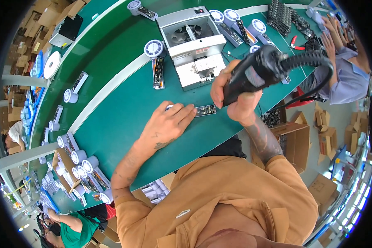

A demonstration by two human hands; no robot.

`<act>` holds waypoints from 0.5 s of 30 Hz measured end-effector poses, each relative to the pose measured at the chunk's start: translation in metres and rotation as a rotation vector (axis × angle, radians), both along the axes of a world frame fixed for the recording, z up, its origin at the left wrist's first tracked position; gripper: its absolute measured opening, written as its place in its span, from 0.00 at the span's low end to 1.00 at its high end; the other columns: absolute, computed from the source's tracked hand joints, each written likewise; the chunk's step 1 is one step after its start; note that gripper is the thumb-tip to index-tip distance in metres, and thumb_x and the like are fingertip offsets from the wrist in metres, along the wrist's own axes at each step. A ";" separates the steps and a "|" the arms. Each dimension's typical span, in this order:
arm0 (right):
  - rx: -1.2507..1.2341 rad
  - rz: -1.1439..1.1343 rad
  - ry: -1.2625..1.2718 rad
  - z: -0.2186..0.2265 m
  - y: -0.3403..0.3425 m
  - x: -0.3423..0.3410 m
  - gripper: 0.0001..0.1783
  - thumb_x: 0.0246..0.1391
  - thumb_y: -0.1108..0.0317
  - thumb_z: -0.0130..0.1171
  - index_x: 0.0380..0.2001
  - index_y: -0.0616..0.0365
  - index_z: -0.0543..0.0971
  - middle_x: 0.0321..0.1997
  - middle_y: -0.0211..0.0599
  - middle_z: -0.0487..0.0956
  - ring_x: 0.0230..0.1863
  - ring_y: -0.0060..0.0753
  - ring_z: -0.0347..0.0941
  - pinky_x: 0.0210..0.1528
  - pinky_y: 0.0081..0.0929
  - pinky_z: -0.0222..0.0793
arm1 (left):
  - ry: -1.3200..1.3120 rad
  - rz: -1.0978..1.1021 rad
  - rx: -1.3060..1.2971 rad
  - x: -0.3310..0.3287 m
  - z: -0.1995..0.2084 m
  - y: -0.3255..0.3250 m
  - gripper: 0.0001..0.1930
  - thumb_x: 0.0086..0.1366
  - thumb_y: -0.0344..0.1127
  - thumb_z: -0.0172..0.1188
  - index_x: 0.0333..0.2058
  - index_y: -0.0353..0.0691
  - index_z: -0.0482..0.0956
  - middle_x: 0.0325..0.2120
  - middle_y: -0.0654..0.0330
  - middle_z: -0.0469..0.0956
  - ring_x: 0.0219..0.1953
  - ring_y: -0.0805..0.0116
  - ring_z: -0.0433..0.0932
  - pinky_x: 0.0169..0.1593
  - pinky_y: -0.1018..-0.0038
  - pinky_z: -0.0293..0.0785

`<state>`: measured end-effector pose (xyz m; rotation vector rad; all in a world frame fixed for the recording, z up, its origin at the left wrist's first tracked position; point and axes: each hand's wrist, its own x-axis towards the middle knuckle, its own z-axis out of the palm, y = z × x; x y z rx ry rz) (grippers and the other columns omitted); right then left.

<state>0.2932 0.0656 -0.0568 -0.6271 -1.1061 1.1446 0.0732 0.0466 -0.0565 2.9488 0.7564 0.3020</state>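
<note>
My right hand (pixel 243 105) is wrapped around a thick black electric screwdriver (pixel 252 74), its coiled cable running off to the right. The driver points down toward the end of a small device with an exposed circuit board (pixel 205 110), which lies on the green bench. Whether the tip touches the board is hidden behind the hand. My left hand (pixel 169 122) rests over the other end of the device, fingers bent and pressed down on it. Under those fingers most of its light housing is covered. Just beyond stands a grey metal screw feeder (pixel 194 53).
Similar devices with round white heads stand beside the feeder (pixel 153 48) and cluster at the left (pixel 91 165). Red-handled pliers (pixel 294 43) lie at the far right, near a co-worker's sleeve (pixel 351 78). A cardboard box (pixel 295 144) sits right of the bench. Another person in green (pixel 76 229) is lower left.
</note>
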 end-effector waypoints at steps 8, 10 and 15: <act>-0.004 0.050 -0.028 0.038 0.010 0.014 0.50 0.43 0.18 0.54 0.42 0.59 0.70 0.20 0.34 0.70 0.15 0.28 0.67 0.18 0.26 0.64 | 0.005 0.032 0.013 0.000 -0.003 0.001 0.17 0.57 0.30 0.60 0.46 0.33 0.80 0.48 0.57 0.79 0.45 0.66 0.77 0.48 0.69 0.72; -0.007 -0.013 -0.104 0.050 0.029 0.010 0.56 0.39 0.10 0.45 0.33 0.63 0.71 0.19 0.33 0.70 0.16 0.27 0.66 0.19 0.26 0.63 | 0.022 0.056 0.022 0.004 -0.001 -0.011 0.17 0.58 0.30 0.61 0.47 0.33 0.80 0.48 0.57 0.79 0.45 0.66 0.77 0.47 0.69 0.72; 0.319 -0.068 -0.242 0.039 0.073 -0.015 0.33 0.68 0.43 0.45 0.53 0.68 0.66 0.19 0.34 0.72 0.15 0.19 0.66 0.17 0.18 0.59 | 0.000 0.127 0.067 0.002 -0.009 -0.011 0.14 0.60 0.31 0.62 0.45 0.33 0.80 0.46 0.58 0.80 0.41 0.66 0.78 0.42 0.69 0.73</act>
